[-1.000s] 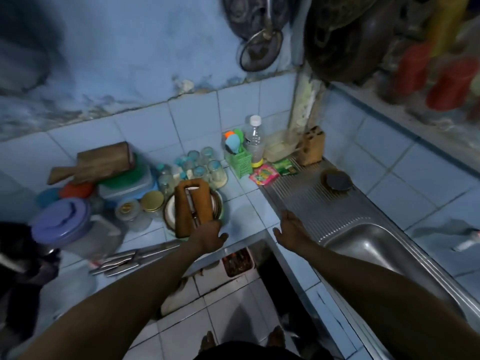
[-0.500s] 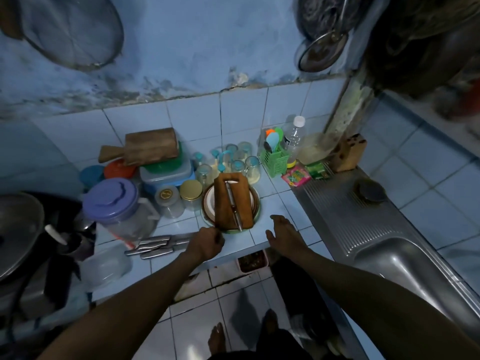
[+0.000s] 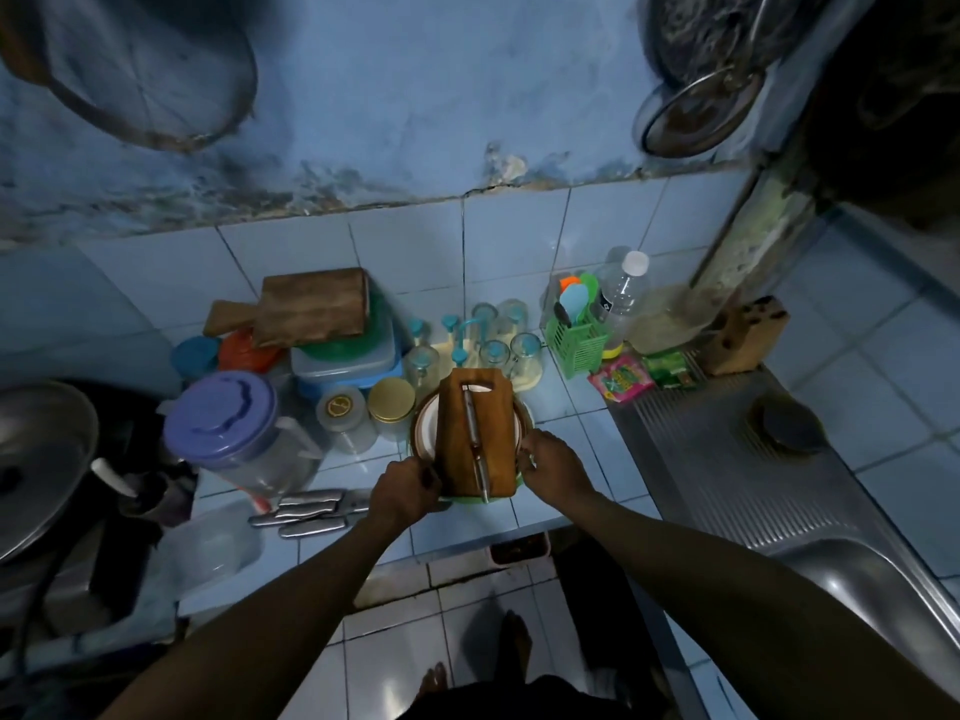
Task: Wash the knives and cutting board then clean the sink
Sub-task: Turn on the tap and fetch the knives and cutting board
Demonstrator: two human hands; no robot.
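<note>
A small wooden cutting board [image 3: 457, 444] lies across a green-rimmed plate [image 3: 423, 418] on the tiled counter, and a knife [image 3: 475, 449] lies lengthwise on top of it. My left hand [image 3: 402, 493] holds the plate's near-left rim by the board's corner, fingers curled. At the plate's right rim, my right hand [image 3: 553, 467] curls its fingers against the edge. Several steel knives [image 3: 306, 511] lie on the counter left of my left hand. The steel sink [image 3: 862, 579] is at the lower right. A larger wooden board [image 3: 311, 309] rests on stacked containers.
Jars, glasses and a lidded purple jug [image 3: 223, 423] crowd the counter behind and to the left of the plate. A green utensil basket [image 3: 576, 343], a bottle and a knife block [image 3: 748, 335] stand at the back. The ribbed drainboard [image 3: 727, 491] holds a dark round object. A pan sits far left.
Both hands moved forward from the counter's front edge to the sides of the plate under the cutting board. The view has swung left and down.
</note>
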